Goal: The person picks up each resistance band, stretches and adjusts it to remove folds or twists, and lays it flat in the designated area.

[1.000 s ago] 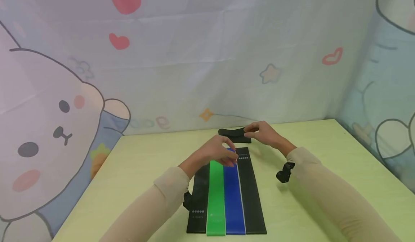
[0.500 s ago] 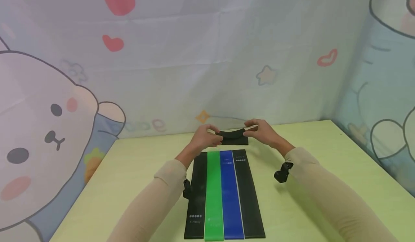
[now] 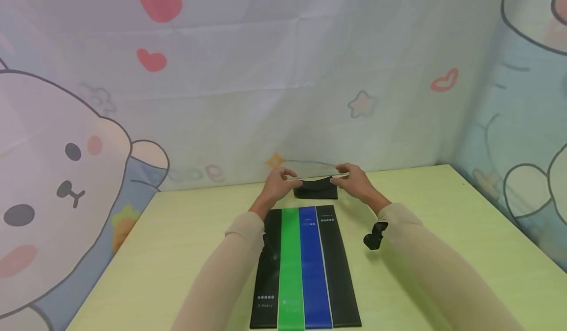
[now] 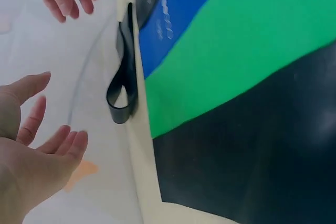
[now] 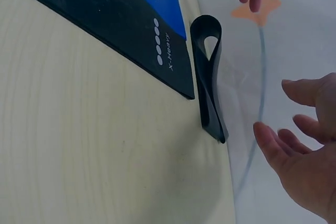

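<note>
A folded black resistance band [image 3: 315, 191] lies near the table's back edge, making a loose loop in the wrist views. My left hand [image 3: 276, 185] is at its left end and my right hand [image 3: 356, 183] at its right end, thumbs toward the band. Both wrist views show loosely bent fingers holding nothing, with a gap to the loop. Closer to me, wide flat bands lie side by side: a black band [image 3: 267, 281], a green band [image 3: 290, 272], a blue band [image 3: 315, 272] and another black band [image 3: 341, 272] on the right. The right black one reads "X-Heavy" in the right wrist view.
The pale yellow-green table [image 3: 190, 252] ends at a cloth backdrop [image 3: 248, 109] printed with hearts, stars and cartoon animals. A small black camera [image 3: 374, 237] sits on the right wrist. Bare tabletop shows on both sides of the bands.
My left hand has moved back and left, from over the flat bands to the folded band's left end. My right hand stays near its right end. The folded band's upper layer now looks lower.
</note>
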Available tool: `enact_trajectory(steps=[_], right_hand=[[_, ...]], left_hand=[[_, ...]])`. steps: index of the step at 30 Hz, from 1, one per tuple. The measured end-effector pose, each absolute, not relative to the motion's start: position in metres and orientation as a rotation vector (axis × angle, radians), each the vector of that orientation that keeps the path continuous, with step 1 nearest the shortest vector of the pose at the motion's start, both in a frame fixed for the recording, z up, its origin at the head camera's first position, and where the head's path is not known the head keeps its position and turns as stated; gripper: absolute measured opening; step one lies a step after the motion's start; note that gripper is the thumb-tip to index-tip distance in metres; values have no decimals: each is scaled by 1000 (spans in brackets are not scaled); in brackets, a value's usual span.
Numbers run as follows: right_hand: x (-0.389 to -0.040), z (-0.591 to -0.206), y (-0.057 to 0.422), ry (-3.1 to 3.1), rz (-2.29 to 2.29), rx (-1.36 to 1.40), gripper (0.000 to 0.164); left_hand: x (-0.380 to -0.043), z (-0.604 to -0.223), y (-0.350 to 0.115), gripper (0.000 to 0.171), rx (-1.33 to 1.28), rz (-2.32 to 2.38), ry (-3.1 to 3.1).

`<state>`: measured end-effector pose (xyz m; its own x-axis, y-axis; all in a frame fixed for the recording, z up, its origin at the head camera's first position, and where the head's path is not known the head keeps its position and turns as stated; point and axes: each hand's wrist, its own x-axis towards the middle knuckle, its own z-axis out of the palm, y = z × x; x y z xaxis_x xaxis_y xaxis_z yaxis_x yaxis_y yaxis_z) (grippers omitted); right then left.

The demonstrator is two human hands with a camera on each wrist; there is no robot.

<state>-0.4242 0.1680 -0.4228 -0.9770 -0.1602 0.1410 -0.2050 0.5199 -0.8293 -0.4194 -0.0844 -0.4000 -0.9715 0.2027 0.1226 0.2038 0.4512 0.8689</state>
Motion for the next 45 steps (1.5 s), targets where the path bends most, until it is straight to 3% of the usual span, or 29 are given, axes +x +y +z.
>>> enact_trajectory(steps=[9,15,24,29,35,45], right_hand=[[-428,-441,153,-2829,1248,291,54],[-431,-452,143,-2889,1020,307,49],[-439,-464,139,-2876,835,389,19],[-442,-463,143,-2870,797,441,15],[-443,-455,149,-2912,687,457,27],[-435,-461,149,-2919,733,470,28]], left_hand=[[-438,-427,-72,25,-451,-1438,-2720],[-447,-438,-59,17,-603,-1070,-2785],[-462,-446,-44,23,-664,-552,-2976],[-469,-444,-36,23,-680,-409,-3042],[-468,-441,-29,18,-707,-306,-3114],[-461,-441,-20,21,-735,-143,-3068]])
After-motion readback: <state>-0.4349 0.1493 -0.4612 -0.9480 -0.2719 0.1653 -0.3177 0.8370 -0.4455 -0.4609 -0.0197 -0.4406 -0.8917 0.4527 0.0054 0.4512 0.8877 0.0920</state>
